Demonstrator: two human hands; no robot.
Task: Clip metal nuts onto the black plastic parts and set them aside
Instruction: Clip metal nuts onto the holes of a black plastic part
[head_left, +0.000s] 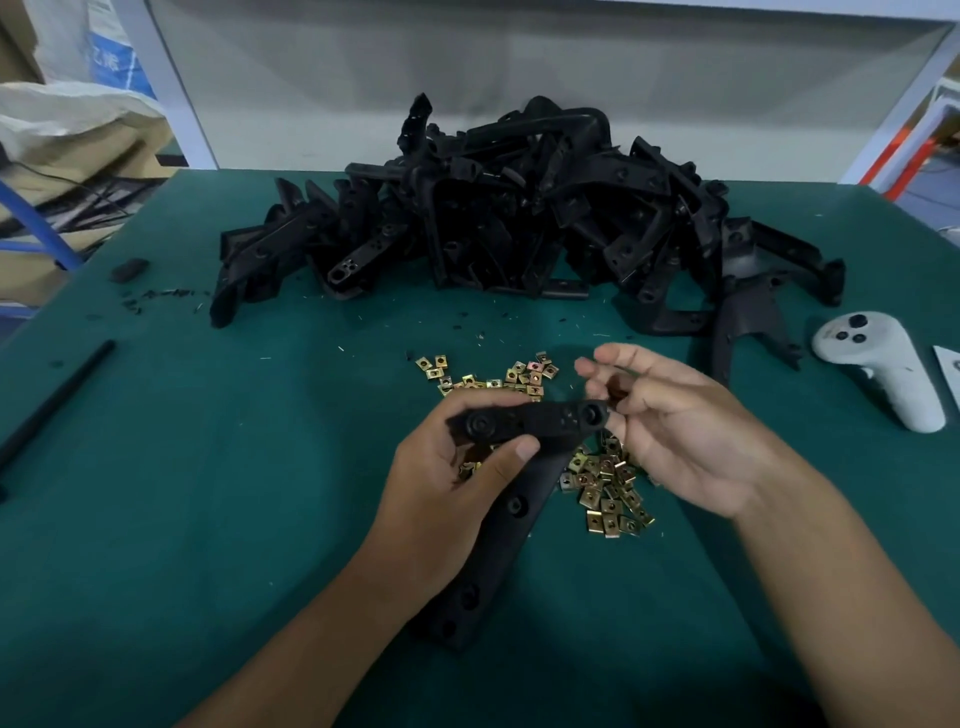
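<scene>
My left hand (457, 483) grips a long black plastic part (524, 421) near its upper end, thumb on top; the part bends and runs down toward me above the green table. My right hand (670, 426) sits at the part's right end, fingers curled there, and something small and dark shows between the fingertips; I cannot tell if it is a nut. Several brass-coloured metal nuts (608, 488) lie scattered under and beyond both hands, with more nuts (498, 376) farther back. A big heap of black plastic parts (519, 208) fills the back of the table.
A white hand controller (878, 364) lies at the right, beside a black part (743, 322). A thin black rod (57, 400) lies at the left edge, a small black block (130, 270) behind it. Boxes and bags stand off the table at the left.
</scene>
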